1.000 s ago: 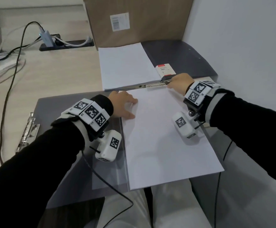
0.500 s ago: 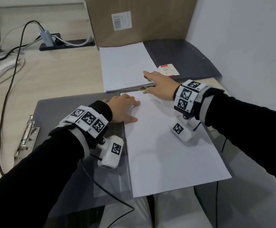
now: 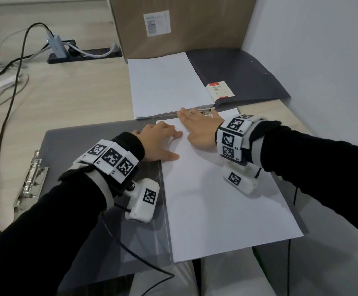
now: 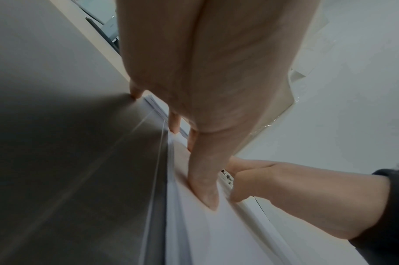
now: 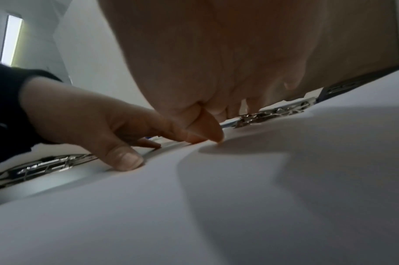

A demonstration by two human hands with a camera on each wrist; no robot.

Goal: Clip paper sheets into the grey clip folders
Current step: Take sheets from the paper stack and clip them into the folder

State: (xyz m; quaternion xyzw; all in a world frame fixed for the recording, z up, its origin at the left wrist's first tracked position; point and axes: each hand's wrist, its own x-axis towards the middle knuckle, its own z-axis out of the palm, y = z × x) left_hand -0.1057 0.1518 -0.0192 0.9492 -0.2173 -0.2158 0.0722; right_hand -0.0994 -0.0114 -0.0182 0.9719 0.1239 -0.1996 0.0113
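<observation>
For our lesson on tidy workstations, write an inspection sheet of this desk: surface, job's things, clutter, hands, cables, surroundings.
Surface: pale wooden desk.
Job's things: open grey clip folder holding paper sheet; its metal clip at the sheet's top; paper stack; dark folder.
Clutter: spare metal clip.
Hands: left hand and right hand rest on the sheet.
Cables: black cable; power strip.
Surroundings: cardboard box, white wall.

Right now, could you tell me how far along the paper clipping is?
Done: white paper sheets lie in the open grey clip folder. In hand: the right hand presses flat on the silver metal clip at their top edge while the left hand steadies them. Left: a white paper stack and dark grey closed folder wait behind.
</observation>
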